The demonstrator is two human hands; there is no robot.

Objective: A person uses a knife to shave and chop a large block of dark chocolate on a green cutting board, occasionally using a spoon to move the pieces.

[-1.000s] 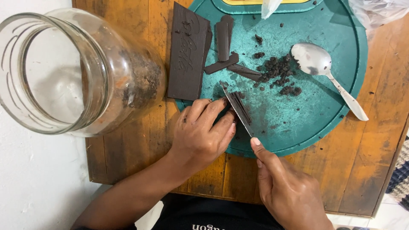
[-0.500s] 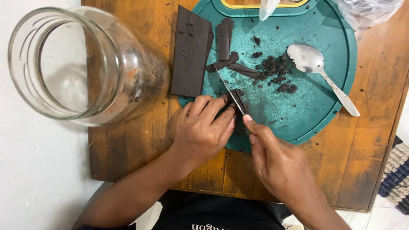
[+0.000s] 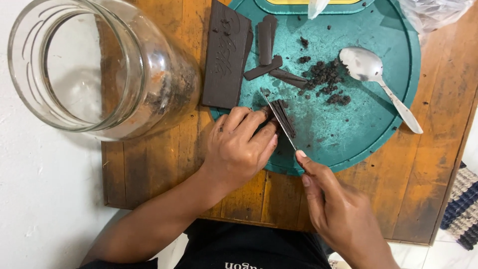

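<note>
A round teal tray [image 3: 368, 139] lies on a small wooden table [image 3: 438, 164]. My left hand [image 3: 239, 147] presses down on a piece of dark chocolate [image 3: 284, 117] at the tray's near edge. My right hand [image 3: 338, 214] grips a knife [image 3: 279, 122], forefinger along its spine, the blade set against that piece. A large dark chocolate slab [image 3: 225, 55] leans at the tray's left rim. Cut chocolate strips [image 3: 266, 50] and a heap of chopped bits [image 3: 326, 82] lie in the tray's middle.
A big clear glass jar [image 3: 94, 69] lies on its side at the table's left, its mouth toward me. A metal spoon [image 3: 381, 84] rests on the tray's right part. Clear plastic bags [image 3: 433, 12] sit at the top. A striped mat [image 3: 463, 206] shows at right.
The view has shifted slightly. My right hand and the knife have edged up and left over the chocolate piece. My left hand stays on the piece.
</note>
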